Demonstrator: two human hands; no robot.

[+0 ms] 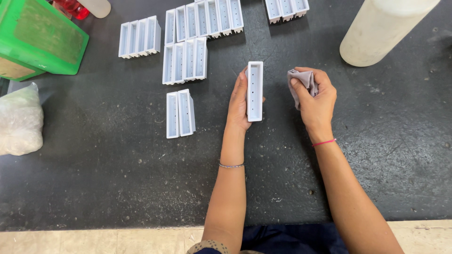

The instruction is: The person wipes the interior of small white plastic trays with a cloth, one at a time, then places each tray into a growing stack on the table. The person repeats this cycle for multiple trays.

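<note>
The left hand (239,104) grips a long white plastic tray (254,91) by its side, holding it open face up just above the dark bench (117,164), while the right hand (316,101) is closed around a crumpled grey cloth (301,81) just beside it, not touching the tray. To the left lie two similar trays (180,113) side by side, with more rows of trays (188,42) grouped farther back. A green crate (40,37) sits at the far left corner, a clear plastic bag (19,120) lies at the left edge, and a tall cream cylinder (381,28) stands at the far right.
</note>
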